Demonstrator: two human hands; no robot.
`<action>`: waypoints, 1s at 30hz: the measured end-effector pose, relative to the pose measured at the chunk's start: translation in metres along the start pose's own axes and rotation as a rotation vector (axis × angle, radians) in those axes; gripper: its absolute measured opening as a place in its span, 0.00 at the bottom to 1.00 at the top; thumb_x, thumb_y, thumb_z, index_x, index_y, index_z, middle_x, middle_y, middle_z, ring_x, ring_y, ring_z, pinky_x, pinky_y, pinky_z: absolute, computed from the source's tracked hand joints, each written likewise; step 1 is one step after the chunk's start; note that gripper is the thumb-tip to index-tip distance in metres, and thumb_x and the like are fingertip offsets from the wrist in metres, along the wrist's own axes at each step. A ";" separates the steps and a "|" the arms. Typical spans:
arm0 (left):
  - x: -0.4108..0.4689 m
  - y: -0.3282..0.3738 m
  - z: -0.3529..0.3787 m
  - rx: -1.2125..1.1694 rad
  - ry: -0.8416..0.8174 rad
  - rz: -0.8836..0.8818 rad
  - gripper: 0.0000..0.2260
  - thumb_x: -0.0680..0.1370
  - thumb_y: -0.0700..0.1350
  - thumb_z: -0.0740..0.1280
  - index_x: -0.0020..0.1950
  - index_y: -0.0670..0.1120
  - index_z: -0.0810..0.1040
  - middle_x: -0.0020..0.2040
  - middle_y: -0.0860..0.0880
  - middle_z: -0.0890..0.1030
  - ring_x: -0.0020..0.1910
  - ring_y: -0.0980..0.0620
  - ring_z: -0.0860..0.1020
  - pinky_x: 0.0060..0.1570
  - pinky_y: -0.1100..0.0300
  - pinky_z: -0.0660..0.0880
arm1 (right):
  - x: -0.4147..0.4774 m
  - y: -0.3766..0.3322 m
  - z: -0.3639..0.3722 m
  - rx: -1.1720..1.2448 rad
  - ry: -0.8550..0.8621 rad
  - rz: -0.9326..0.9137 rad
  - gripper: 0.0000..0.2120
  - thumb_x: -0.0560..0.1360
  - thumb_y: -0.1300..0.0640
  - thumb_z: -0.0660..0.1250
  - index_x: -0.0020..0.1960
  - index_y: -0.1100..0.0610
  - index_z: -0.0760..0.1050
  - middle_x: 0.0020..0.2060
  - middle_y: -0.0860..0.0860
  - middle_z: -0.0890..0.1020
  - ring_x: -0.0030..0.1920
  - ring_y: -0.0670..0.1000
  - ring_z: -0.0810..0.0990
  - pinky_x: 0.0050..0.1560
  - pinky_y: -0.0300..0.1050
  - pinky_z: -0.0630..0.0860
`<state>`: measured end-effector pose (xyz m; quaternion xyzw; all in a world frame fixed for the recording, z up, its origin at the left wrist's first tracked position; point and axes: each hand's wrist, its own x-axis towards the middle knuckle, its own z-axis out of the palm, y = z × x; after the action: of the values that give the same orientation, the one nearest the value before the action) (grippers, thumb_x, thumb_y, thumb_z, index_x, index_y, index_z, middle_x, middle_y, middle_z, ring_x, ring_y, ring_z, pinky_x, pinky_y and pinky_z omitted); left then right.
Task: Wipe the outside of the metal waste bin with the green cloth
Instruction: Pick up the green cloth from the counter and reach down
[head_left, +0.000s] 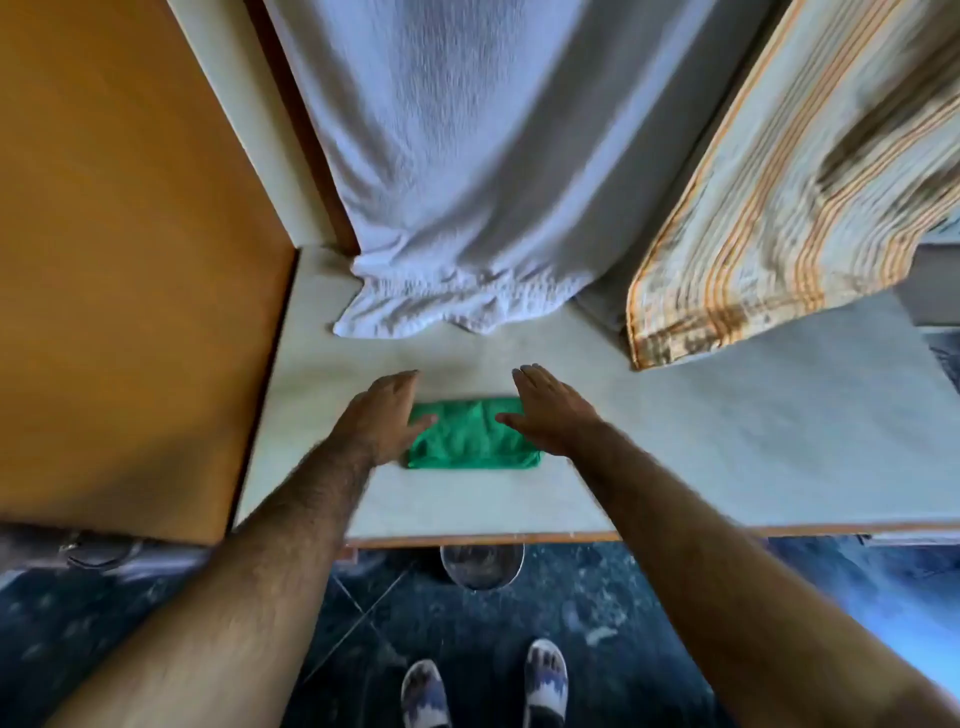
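The folded green cloth lies flat on the pale surface, near its front edge. The left hand and right hand flank the cloth, fingers spread open, thumbs over its ends, gripping nothing. The round shiny metal waste bin stands on the dark floor, partly hidden beneath the surface edge, below the cloth. A white towel hangs behind the cloth.

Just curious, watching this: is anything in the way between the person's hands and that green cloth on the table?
Nothing visible is. The green cloth lies folded on the table, with the left hand at its left end and the right hand at its right end, both open. The white towel and striped cloth hang farther back.
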<state>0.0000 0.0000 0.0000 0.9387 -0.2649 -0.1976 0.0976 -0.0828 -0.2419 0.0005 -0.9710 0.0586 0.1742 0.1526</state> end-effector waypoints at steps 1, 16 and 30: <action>0.002 0.000 0.006 -0.003 0.010 -0.008 0.32 0.80 0.57 0.62 0.79 0.42 0.58 0.79 0.42 0.65 0.77 0.44 0.63 0.73 0.48 0.65 | 0.002 0.000 0.007 -0.011 -0.015 -0.001 0.39 0.78 0.41 0.63 0.79 0.61 0.54 0.79 0.57 0.59 0.80 0.55 0.55 0.77 0.54 0.58; 0.012 0.006 0.030 -0.401 0.102 -0.165 0.12 0.70 0.42 0.73 0.52 0.44 0.81 0.50 0.44 0.81 0.47 0.46 0.78 0.44 0.61 0.71 | -0.007 -0.010 0.025 0.106 0.027 0.220 0.17 0.69 0.53 0.74 0.55 0.59 0.79 0.54 0.58 0.77 0.59 0.60 0.75 0.52 0.53 0.79; -0.059 0.039 0.045 -1.059 -0.024 -0.076 0.13 0.73 0.38 0.74 0.56 0.47 0.81 0.52 0.45 0.85 0.49 0.49 0.82 0.56 0.53 0.78 | -0.102 -0.027 0.032 0.634 -0.178 0.133 0.15 0.75 0.53 0.71 0.60 0.53 0.82 0.55 0.55 0.86 0.56 0.54 0.83 0.61 0.50 0.78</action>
<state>-0.0832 -0.0043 -0.0106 0.7674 -0.0958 -0.3186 0.5481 -0.1832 -0.2003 0.0158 -0.8503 0.1597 0.2411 0.4397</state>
